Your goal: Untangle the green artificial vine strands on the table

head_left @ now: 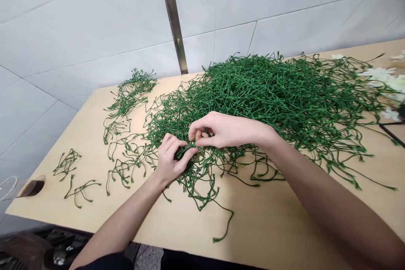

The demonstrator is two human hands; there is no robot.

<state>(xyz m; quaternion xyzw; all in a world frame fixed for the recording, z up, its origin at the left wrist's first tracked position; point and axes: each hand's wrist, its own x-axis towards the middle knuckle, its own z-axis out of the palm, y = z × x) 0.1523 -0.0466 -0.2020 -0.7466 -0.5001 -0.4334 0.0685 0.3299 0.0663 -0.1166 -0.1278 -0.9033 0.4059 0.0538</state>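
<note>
A large tangled heap of thin green artificial stems (272, 93) with small forked tips lies on the wooden table. At its front left edge, my left hand (173, 158) is closed around a small bunch of the stems (182, 152), thumb and fingers pressing from either side. Just right of it, my right hand (221, 130) bends down with fingers curled and thumb and forefinger at the same bunch, seemingly on a stem end. The fingertips partly hide what lies between them. Loose stems (202, 198) trail out below both hands.
Small separate clumps of stems (134, 86) lie at the table's left, with a few stems (80, 190) near its corner. White artificial flowers (384, 80) rest at the right. A metal bracket (175, 29) is fixed to the tiled wall behind the table (259, 228). A round hole (34, 186) shows at the left edge.
</note>
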